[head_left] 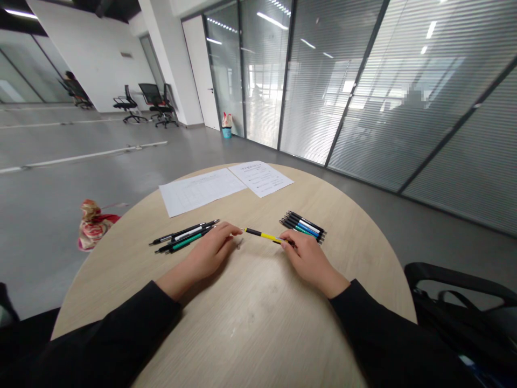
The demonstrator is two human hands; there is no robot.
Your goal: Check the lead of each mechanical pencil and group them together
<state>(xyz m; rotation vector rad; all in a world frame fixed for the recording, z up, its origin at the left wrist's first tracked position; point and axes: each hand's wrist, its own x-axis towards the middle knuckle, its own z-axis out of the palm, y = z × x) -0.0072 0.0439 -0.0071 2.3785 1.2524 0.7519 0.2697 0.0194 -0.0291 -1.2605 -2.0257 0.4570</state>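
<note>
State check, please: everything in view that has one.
Left hand: fingers bent, grip unclear
Right hand: closed on yellow pen
Yellow pen: held
Left pens: lying, loosely grouped
Right pens: lying, side by side
Papers: flat
Door: shut
Blinds: lowered

- The left arm point(125, 328), black-sleeved, is slanting in over the near left part of the round table's point(250, 334) edge.
- The left hand point(216, 249) is pointing its curved fingers toward the right edge, back upward.
- The right arm point(375, 328) is slanting in from the near right, sleeved alike.
- The right hand point(309, 256) is pinching, thumb against fingers.
- Both wrists point(172, 283) are showing bare.
</note>
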